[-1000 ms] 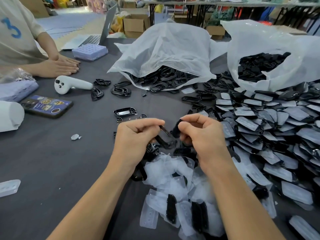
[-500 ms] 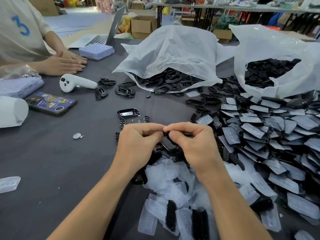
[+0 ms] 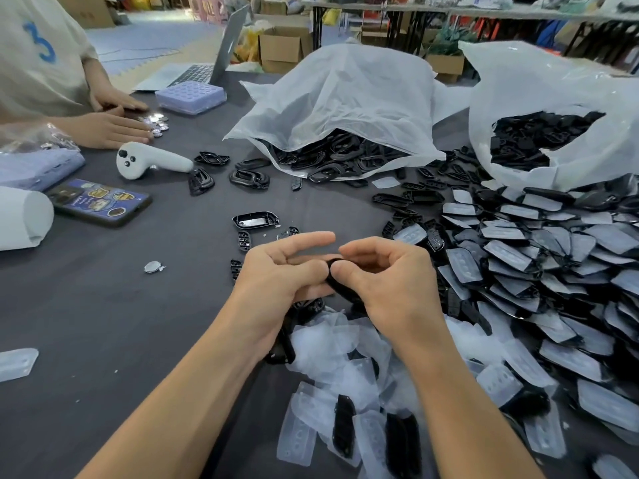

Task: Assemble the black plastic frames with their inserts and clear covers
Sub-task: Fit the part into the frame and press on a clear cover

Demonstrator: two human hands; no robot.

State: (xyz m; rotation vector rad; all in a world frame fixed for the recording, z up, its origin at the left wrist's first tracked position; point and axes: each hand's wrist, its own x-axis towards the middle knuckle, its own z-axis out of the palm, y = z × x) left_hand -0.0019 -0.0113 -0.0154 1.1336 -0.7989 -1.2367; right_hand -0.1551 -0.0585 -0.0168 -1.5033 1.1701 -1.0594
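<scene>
Both hands, left hand (image 3: 280,274) and right hand (image 3: 387,281), pinch one black frame (image 3: 340,283) above the grey table (image 3: 103,323), fingers clamped on it. Bare cloth lies leftward; covers (image 3: 518,271) crowd the right.

Both forearms are bare right up to the bottom edge of view, with no sleeve or cuff showing. The left hand (image 3: 276,274) and the right hand (image 3: 387,281) are ungloved. Neither wrist carries a watch or band, and the fingers carry no rings.
</scene>
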